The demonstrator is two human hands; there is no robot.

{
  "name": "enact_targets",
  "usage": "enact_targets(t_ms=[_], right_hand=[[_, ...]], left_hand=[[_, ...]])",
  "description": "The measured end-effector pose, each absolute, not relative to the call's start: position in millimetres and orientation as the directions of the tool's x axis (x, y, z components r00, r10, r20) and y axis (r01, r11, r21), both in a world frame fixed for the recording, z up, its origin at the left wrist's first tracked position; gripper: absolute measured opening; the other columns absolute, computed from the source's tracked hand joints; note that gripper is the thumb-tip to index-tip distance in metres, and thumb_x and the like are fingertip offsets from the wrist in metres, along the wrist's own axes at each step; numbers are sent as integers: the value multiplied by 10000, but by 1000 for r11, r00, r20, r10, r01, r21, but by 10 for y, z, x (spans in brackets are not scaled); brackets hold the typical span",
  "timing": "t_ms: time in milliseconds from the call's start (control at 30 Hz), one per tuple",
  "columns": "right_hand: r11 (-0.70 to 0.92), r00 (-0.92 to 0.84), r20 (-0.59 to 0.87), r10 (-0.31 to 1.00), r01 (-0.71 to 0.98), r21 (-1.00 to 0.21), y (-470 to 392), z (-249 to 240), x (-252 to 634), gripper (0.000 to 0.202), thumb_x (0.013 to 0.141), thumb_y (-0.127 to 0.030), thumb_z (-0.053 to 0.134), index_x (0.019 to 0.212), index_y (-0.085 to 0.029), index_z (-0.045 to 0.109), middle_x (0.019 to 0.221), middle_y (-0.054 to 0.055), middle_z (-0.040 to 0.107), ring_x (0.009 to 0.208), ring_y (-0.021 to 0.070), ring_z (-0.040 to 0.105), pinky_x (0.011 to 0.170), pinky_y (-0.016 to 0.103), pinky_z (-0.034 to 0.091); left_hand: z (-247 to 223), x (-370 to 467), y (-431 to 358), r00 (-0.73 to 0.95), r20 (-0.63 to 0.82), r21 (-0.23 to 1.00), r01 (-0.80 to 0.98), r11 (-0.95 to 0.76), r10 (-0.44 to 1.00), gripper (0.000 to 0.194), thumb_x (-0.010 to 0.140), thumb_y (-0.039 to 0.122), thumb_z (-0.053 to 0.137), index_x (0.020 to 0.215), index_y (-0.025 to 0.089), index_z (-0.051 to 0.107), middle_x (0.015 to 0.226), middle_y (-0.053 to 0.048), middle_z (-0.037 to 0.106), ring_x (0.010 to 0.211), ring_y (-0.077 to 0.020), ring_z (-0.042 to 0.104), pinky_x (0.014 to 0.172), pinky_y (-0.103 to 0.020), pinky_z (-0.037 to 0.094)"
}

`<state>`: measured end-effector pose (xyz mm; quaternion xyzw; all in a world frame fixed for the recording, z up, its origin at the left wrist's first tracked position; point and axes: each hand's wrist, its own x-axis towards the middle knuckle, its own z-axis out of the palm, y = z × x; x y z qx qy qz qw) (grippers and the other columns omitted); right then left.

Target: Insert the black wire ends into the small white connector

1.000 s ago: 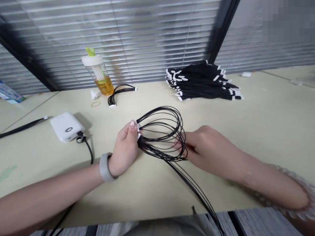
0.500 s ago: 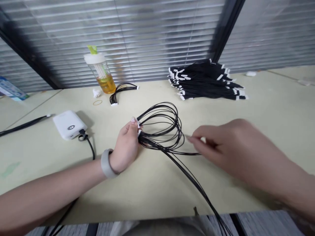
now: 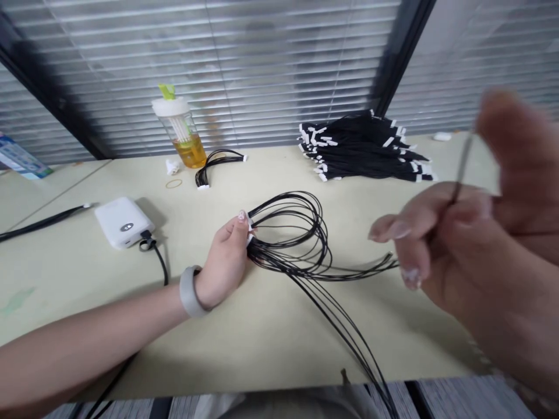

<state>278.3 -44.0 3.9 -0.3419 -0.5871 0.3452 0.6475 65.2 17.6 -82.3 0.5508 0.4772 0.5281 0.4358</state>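
Note:
My left hand [image 3: 229, 256] is closed on the white connector ends of a black wire harness [image 3: 321, 233], thumb on top. From there its wires loop out to the right, and some trail down over the table's front edge. Several loose wire ends reach right, below the fingers of my right hand [image 3: 489, 233]. That hand is raised close to the camera and blurred. A thin dark wire [image 3: 463, 163] is pinched between its fingers; where the wire's far end lies is hidden.
A pile of black cables with white connectors [image 3: 367, 145] lies at the back. A bottle of amber liquid [image 3: 187, 139], a short cable [image 3: 218, 160] and a rubber band [image 3: 173, 183] are at back left. The white power bank [image 3: 124, 221] has a cord plugged in.
My right hand has moved right and up, nearer the camera, and turned palm-side into view with a wire in its fingers. The left hand and harness have shifted only slightly.

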Motion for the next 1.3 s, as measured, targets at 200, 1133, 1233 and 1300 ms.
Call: enact_targets(t_ms=[200,1133,1233,1300], right_hand=[[216,-126,266,956,-314,-924,-215,-145,2747,84,881,-241,537,876,-252,620,644,-44,606,584,77,564,669,259,529],[-72,-290,-47,956,-77,-994,87,-262,2872,205,810,-319,621,678,-163,617,800,44,681,642,91,564,586,233,450],[-67,-381,-98,919,93,-993,37,-226,2870,244,813,-379,611,685,-174,633,813,58,692,686,122,593,621,264,473],[-63,-392,-115,913,144,-988,21,-234,2863,249,809,-389,616,659,-190,620,806,51,690,768,147,616,699,287,493]], left_hand=[[-828,622,128,142,186,966,152,-207,972,406,895,522,406,687,178,463,653,-6,474,600,-135,419,574,-264,388],[-881,631,165,261,104,990,65,-125,960,386,895,495,435,674,179,451,612,23,414,536,-107,356,511,-240,332],[-872,640,161,250,113,989,62,-133,962,383,896,492,436,677,178,451,615,22,409,544,-108,352,511,-240,327],[-867,638,158,263,116,989,57,-135,958,382,895,491,442,672,180,443,602,27,391,532,-106,331,503,-239,316]])
